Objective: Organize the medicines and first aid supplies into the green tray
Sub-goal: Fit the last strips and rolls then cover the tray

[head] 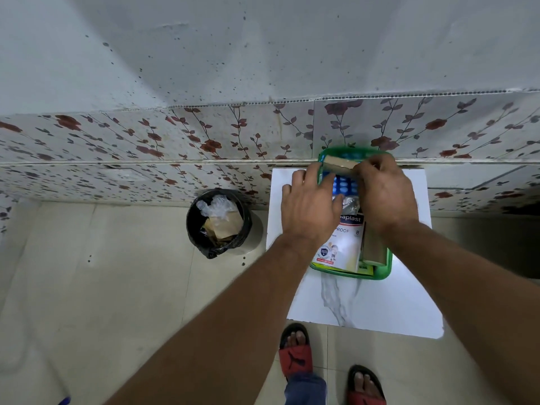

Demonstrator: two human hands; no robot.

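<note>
The green tray (377, 273) sits on a small white marble-topped table (365, 305) against the tiled wall. Inside lie a white plaster box (339, 244), a blue blister strip (344, 185), a foil strip (349, 204) and a tan bandage roll (374, 252) along the right side. My right hand (385, 194) grips one end of another tan roll (339, 165) over the tray's far end. My left hand (309, 206) rests over the tray's left rim, its fingers spread and touching the roll's left end.
A black-lined waste bin (217, 223) with paper and plastic stands on the floor left of the table. The floral-tiled wall (175, 141) is right behind the table. My feet in red sandals (295, 350) stand at the table's near edge.
</note>
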